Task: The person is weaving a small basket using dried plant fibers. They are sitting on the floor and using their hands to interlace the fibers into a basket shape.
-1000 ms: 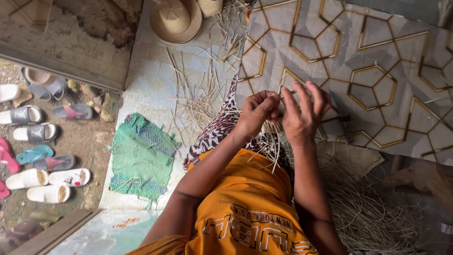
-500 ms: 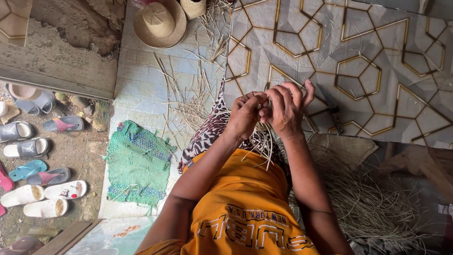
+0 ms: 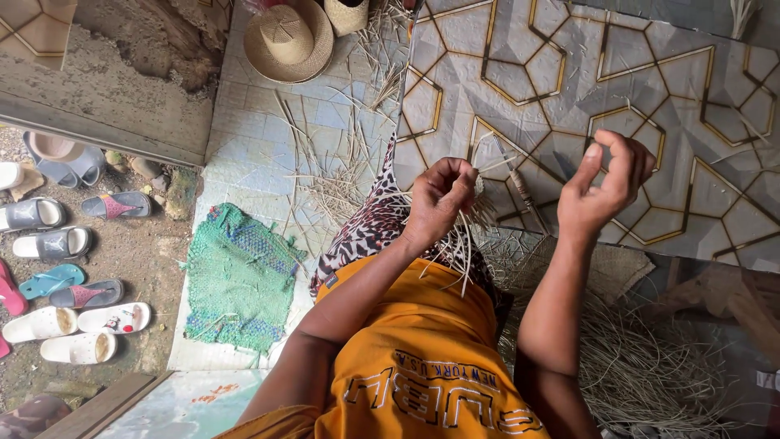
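Seemingly mid-plait: left hand (image 3: 439,199) is clenched on a bundle of dried straw strands (image 3: 463,244), above the orange shirt (image 3: 406,341); right hand (image 3: 605,183) hangs loosely curled, gripping nothing visible, beside the bundle

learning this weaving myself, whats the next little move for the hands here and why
Probably bring the right hand back to the left hand. The left one pinches the bundle of straw strands, whose loose ends hang below its grip, while the right is lifted apart, fingers half open, holding nothing I can make out.
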